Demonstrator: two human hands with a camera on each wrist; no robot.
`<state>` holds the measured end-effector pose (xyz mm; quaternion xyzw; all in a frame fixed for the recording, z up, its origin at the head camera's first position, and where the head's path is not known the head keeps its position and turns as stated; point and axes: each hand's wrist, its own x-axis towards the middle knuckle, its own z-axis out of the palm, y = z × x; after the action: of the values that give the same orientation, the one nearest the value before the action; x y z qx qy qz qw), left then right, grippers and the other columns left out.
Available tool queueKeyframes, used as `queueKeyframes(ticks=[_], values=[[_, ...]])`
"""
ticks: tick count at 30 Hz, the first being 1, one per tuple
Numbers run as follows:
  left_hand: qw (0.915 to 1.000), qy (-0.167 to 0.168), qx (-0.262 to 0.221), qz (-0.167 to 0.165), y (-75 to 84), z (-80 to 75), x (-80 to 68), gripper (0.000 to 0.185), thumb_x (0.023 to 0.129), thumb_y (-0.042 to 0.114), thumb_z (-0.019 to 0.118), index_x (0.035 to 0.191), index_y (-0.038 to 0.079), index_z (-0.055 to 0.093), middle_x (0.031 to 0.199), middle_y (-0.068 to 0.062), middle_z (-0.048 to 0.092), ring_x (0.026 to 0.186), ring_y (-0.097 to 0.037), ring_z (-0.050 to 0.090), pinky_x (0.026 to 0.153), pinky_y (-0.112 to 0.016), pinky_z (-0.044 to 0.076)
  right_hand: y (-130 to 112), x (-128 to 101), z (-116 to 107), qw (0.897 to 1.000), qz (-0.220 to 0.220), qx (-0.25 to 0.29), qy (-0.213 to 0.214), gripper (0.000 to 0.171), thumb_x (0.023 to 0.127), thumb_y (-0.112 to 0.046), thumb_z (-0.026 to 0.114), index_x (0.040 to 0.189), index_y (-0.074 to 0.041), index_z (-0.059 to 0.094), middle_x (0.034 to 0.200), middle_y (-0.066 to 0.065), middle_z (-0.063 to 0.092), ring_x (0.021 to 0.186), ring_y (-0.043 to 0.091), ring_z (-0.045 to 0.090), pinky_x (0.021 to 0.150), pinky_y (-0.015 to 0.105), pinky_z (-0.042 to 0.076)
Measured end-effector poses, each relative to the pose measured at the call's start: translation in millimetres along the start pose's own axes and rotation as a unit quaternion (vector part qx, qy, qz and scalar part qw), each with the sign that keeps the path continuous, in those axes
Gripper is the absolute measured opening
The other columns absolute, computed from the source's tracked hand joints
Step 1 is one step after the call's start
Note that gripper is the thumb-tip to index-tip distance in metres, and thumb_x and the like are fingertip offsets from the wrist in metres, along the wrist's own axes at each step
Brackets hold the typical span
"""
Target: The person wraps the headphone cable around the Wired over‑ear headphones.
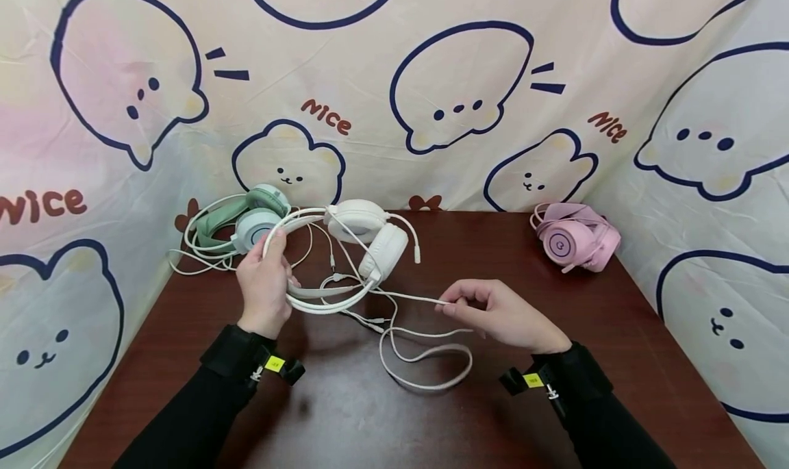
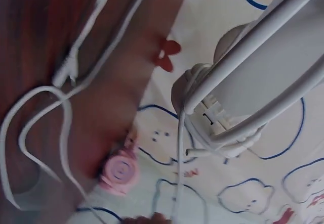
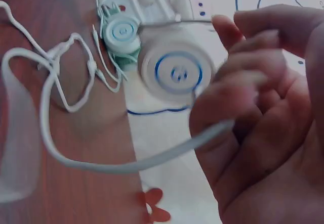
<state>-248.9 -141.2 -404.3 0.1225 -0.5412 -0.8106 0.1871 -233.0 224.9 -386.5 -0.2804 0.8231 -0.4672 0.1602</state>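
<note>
My left hand [image 1: 264,284] grips a white headset [image 1: 383,251] by its headband, holding it tilted above the table with both ear cups toward the right. A thin microphone boom [image 1: 416,239] sticks out past the upper cup. From the lower cup a white cable [image 1: 409,296] runs taut to my right hand [image 1: 502,313], which pinches it between thumb and fingers. In the right wrist view the cable [image 3: 116,167] also passes through the curled fingers [image 3: 238,82]. Its slack loops down onto the table, where a splitter and plugs [image 1: 372,324] lie.
A green headset [image 1: 216,222] with its white cable coiled beside it lies at the table's back left. At the back right sits a pink headset [image 1: 570,239], its cable wrapped round it. Patterned cloth walls [image 1: 370,65] enclose the brown table [image 1: 345,414] at the back and sides.
</note>
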Motion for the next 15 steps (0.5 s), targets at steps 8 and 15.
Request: queueKeyframes(ticks=[8, 15], values=[[0.9991, 0.02, -0.008, 0.037, 16.6, -4.5, 5.8, 0.031, 0.102, 0.038, 0.067, 0.12, 0.014, 0.071, 0.052, 0.007, 0.039, 0.038, -0.008, 0.038, 0.036, -0.022, 0.041, -6, -15, -18, 0.996, -0.084, 0.034, -0.004, 0.01, 0.102, -0.01, 0.065, 0.105, -0.014, 0.074, 0.071, 0.006, 0.062, 0.064, 0.021, 0.059, 0.055, 0.037, 0.051], [0.9983, 0.048, -0.004, 0.032, 15.0, -8.2, 12.2, 0.03, 0.103, 0.038, 0.064, 0.119, 0.014, 0.072, 0.054, 0.007, 0.037, 0.039, -0.008, 0.037, 0.037, -0.022, 0.041, -9, -25, -29, 0.995, -0.095, 0.031, -0.009, 0.017, 0.102, -0.003, 0.063, 0.107, -0.013, 0.075, 0.077, 0.001, 0.067, 0.061, 0.021, 0.054, 0.052, 0.037, 0.05]])
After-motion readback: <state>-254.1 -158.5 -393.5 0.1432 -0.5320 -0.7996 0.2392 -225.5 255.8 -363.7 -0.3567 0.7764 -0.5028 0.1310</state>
